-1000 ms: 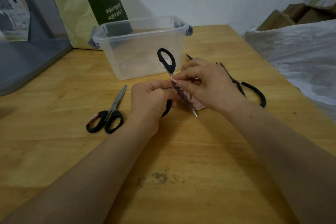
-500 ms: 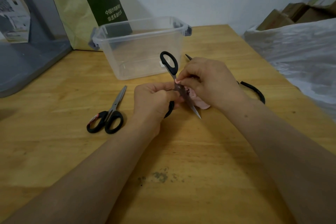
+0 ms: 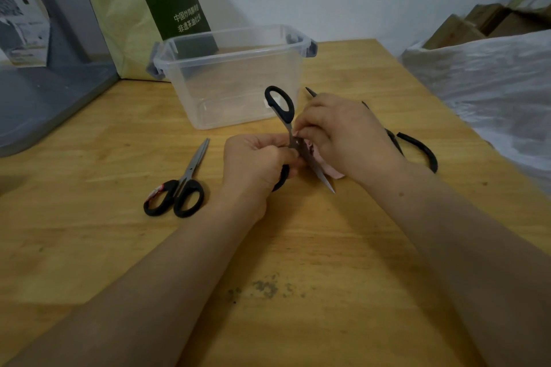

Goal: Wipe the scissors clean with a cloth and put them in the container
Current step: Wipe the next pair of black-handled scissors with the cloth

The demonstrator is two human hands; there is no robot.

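Observation:
My left hand (image 3: 256,162) grips the lower black handle of an opened pair of scissors (image 3: 281,106); the other handle loop sticks up and one blade points down toward me. My right hand (image 3: 343,134) pinches a pink cloth (image 3: 331,170) against the blade near the pivot. A clear plastic container (image 3: 235,74) with grey latches stands just behind the hands. A second pair of black-handled scissors (image 3: 182,188) lies shut on the table to the left. A third pair (image 3: 417,149) lies behind my right hand, mostly hidden.
The wooden table (image 3: 298,247) has a dark smudge (image 3: 265,289) near me. A green-and-yellow bag (image 3: 143,9) leans behind the container. A grey bin (image 3: 44,92) sits far left. White plastic sheeting (image 3: 492,83) and cardboard boxes (image 3: 477,24) lie along the right edge.
The held scissors and both hands have shifted slightly right and toward me. My right hand has slid the cloth along the blade toward the pivot.

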